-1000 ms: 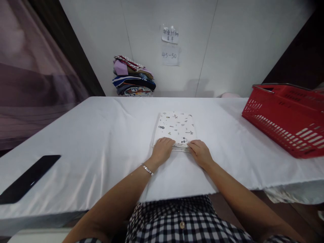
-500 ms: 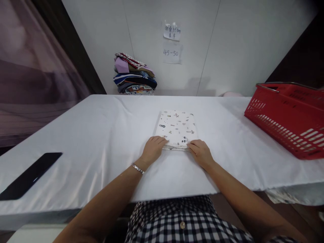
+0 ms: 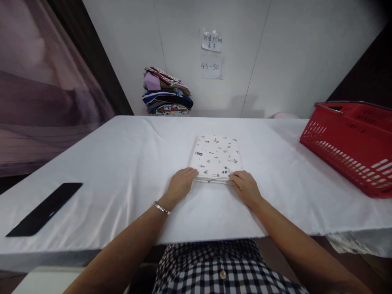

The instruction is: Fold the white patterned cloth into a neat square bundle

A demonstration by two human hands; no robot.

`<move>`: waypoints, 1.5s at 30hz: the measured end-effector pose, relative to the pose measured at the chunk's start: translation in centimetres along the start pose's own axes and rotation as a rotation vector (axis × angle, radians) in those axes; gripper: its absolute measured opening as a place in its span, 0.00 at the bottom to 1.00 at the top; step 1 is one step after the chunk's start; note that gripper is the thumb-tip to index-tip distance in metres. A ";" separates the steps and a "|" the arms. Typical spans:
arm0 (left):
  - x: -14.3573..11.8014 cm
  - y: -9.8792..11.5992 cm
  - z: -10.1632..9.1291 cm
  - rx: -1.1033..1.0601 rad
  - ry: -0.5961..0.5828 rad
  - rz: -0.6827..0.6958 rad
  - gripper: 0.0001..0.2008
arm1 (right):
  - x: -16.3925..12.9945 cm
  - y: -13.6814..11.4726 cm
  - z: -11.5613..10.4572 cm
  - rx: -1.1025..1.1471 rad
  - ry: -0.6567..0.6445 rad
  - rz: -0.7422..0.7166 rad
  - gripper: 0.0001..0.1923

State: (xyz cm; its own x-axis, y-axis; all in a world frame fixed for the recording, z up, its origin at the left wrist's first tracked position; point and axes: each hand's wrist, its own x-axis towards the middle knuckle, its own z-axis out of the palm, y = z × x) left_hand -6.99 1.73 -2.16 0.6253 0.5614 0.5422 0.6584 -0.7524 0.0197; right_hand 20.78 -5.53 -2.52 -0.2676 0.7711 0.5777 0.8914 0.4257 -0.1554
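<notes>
Under both hands, the near edge of the folded cloth (image 3: 216, 157) is partly hidden, so its layers are hard to count. It is a flat white rectangle with small dark prints, mid-table (image 3: 122, 163), left of the red basket (image 3: 352, 143). Left hand (image 3: 180, 184) and right hand (image 3: 245, 185) pinch its near corners.

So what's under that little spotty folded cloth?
The folded cloth lies flat on the white tablecloth. The left hand and right hand touch its near edge. Anything tucked underneath is covered.
</notes>
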 end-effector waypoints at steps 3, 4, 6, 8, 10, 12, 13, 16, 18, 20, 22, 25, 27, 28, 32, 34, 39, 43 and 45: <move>-0.1 0.1 0.1 -0.023 -0.005 -0.022 0.18 | 0.0 -0.1 0.0 -0.012 -0.002 0.001 0.11; -0.1 0.1 0.1 -0.036 -0.001 -0.031 0.19 | 0.0 -0.1 0.0 -0.015 -0.002 -0.001 0.11; -0.1 0.2 0.1 -0.071 0.014 -0.056 0.19 | -0.1 0.0 0.1 -0.016 0.001 -0.007 0.11; -0.1 0.3 -0.1 -0.106 0.022 -0.079 0.18 | -0.2 0.1 0.2 -0.006 0.009 -0.013 0.12; -0.1 0.5 -0.4 -0.138 0.022 -0.092 0.16 | -0.2 0.1 0.2 0.016 0.012 -0.008 0.11; 0.1 0.7 -0.8 -0.162 0.013 -0.103 0.13 | -0.1 -0.2 0.0 0.046 0.011 0.012 0.11; 0.3 0.9 -1.0 -0.167 0.006 -0.107 0.12 | 0.1 -0.4 -0.2 0.063 0.010 0.018 0.12; 1.1 1.3 -1.3 -0.155 -0.009 -0.108 0.11 | 1.2 -1.2 -0.5 0.101 0.003 0.006 0.12; 1.8 1.6 -1.1 -0.151 -0.013 -0.086 0.11 | 2.1 -1.8 -0.5 0.103 -0.006 -0.013 0.11; 2.5 1.9 -0.7 -0.158 -0.024 -0.060 0.11 | 2.9 -2.4 -0.2 0.086 -0.028 -0.020 0.11; 2.9 2.0 -0.2 -0.170 -0.056 -0.038 0.10 | 3.4 -2.8 0.1 0.075 -0.061 -0.023 0.11; 3.1 2.0 0.3 -0.195 -0.103 -0.020 0.09 | 3.5 -2.8 0.7 0.093 -0.087 -0.024 0.11; 3.0 1.9 0.5 -0.214 -0.112 -0.015 0.09 | 3.3 -2.6 1.1 0.107 -0.084 -0.015 0.11; 3.0 1.8 0.6 -0.221 -0.109 -0.016 0.10 | 3.2 -2.5 1.3 0.113 -0.074 -0.009 0.11; 3.0 1.8 0.7 -0.223 -0.084 -0.006 0.11 | 2.8 -2.2 1.6 0.127 -0.019 -0.019 0.11; 3.0 1.8 0.8 -0.211 -0.075 0.007 0.10 | 2.7 -2.2 1.6 0.122 -0.006 -0.038 0.11; 3.0 2.0 0.4 -0.181 -0.098 0.037 0.11 | 2.5 -2.1 1.6 0.113 -0.031 -0.087 0.11; 2.9 1.9 0.1 -0.216 -0.156 0.027 0.10 | 2.5 -2.1 1.6 0.134 -0.067 -0.074 0.11; 2.9 1.8 0.0 -0.257 -0.178 0.015 0.09 | 2.6 -2.2 1.5 0.148 -0.083 -0.062 0.11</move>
State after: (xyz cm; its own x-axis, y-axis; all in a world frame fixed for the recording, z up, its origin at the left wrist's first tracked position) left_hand -4.01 1.97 -0.54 0.7124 0.5841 0.3890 0.5353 -0.8107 0.2371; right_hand 17.56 -3.81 -1.85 -0.3549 0.7751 0.5228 0.8105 0.5338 -0.2412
